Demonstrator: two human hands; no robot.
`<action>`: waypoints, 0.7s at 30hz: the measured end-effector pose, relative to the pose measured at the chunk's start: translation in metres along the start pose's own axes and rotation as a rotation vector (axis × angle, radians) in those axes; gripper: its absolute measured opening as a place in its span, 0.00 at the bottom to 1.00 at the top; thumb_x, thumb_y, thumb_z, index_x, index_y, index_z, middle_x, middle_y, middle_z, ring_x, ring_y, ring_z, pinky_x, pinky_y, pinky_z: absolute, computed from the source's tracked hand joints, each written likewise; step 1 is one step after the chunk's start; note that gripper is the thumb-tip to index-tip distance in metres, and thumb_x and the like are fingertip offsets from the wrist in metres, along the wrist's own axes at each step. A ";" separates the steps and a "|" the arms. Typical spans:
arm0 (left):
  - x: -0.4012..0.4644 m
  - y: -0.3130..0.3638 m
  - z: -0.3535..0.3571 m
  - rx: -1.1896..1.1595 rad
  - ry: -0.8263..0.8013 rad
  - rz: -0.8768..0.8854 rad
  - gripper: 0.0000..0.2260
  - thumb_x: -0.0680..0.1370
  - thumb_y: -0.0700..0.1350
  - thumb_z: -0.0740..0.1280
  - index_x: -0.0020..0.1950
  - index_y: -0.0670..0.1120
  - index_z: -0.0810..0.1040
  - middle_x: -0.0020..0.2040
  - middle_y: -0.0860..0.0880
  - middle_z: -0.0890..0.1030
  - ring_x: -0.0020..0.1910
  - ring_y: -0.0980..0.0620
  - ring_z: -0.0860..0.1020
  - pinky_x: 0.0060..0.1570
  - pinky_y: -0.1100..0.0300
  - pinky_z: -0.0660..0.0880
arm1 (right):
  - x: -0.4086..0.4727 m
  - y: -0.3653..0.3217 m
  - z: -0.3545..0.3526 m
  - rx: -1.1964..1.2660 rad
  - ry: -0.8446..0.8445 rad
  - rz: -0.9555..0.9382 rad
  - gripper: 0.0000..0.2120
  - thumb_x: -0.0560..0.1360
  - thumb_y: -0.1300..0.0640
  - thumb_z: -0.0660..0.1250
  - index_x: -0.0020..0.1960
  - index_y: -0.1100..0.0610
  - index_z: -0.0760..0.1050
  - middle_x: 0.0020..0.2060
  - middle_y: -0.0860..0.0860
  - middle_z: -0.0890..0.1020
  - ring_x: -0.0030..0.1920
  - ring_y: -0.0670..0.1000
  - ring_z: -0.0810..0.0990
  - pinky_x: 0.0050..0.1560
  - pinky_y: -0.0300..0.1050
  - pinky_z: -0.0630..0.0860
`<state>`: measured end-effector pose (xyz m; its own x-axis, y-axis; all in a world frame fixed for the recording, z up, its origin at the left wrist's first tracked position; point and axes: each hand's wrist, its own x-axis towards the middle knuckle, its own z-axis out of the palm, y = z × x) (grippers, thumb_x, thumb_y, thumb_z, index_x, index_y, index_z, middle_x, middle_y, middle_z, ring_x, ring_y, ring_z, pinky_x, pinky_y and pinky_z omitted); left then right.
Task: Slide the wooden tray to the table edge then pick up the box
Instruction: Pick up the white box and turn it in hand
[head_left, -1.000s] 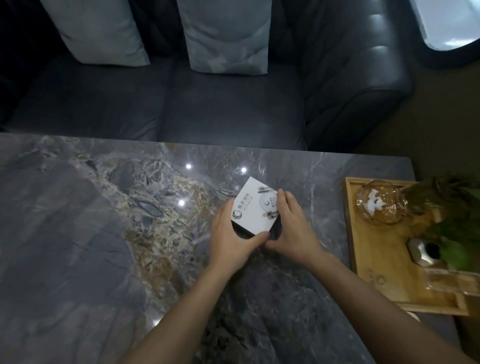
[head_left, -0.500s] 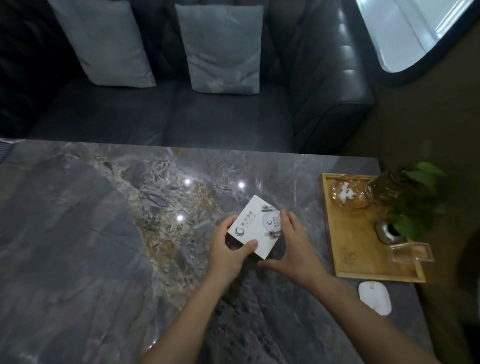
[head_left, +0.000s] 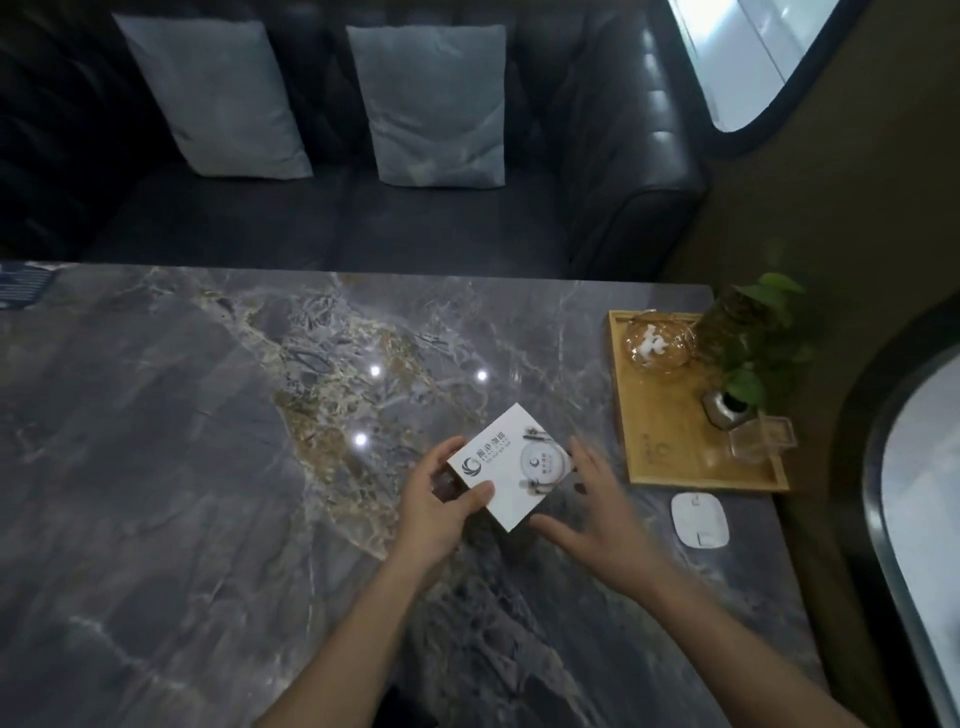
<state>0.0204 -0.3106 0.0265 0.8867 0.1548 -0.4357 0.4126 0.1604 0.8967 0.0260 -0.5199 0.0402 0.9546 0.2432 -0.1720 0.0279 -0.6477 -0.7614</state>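
Holding box (head_left: 511, 464) at centre frame, above table (head_left: 156, 467): left hand (head_left: 436, 506) pinching its left corner, thumb on top; right hand (head_left: 597, 512) spread wide just beside it, gripping nothing. Resting at right edge: tray (head_left: 670, 447). Risking, probably, box tipping out of the one-handed corner pinch.

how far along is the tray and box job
Done, it seems: the wooden tray sits at the right end of the table. In hand: the left hand has the white box in its grip, thumb on top; the right hand is open beside it, seemingly not touching. Left: little or nothing; whether the box has fully cleared the table is unclear.
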 end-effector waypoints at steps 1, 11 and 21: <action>-0.005 -0.003 0.000 -0.015 0.002 -0.013 0.27 0.71 0.30 0.75 0.59 0.59 0.78 0.55 0.52 0.85 0.51 0.57 0.85 0.42 0.62 0.81 | -0.007 0.002 -0.001 0.041 0.012 0.012 0.42 0.70 0.43 0.73 0.77 0.50 0.56 0.67 0.36 0.62 0.67 0.30 0.61 0.66 0.31 0.64; -0.049 -0.026 0.005 -0.054 -0.056 -0.096 0.30 0.72 0.29 0.74 0.62 0.59 0.72 0.60 0.48 0.82 0.53 0.52 0.85 0.44 0.58 0.83 | -0.057 0.018 -0.007 0.300 0.028 0.168 0.15 0.79 0.54 0.64 0.66 0.49 0.73 0.53 0.42 0.82 0.49 0.42 0.82 0.43 0.29 0.76; -0.064 -0.034 0.028 -0.083 -0.112 -0.159 0.20 0.76 0.32 0.71 0.62 0.50 0.75 0.63 0.46 0.82 0.60 0.48 0.83 0.44 0.59 0.82 | -0.080 0.051 -0.022 0.612 -0.027 0.382 0.15 0.77 0.59 0.68 0.64 0.56 0.77 0.49 0.53 0.86 0.47 0.52 0.86 0.45 0.49 0.84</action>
<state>-0.0444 -0.3528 0.0254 0.8315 0.0123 -0.5554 0.5345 0.2547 0.8059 -0.0429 -0.5884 0.0288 0.8567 0.1034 -0.5054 -0.4850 -0.1723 -0.8574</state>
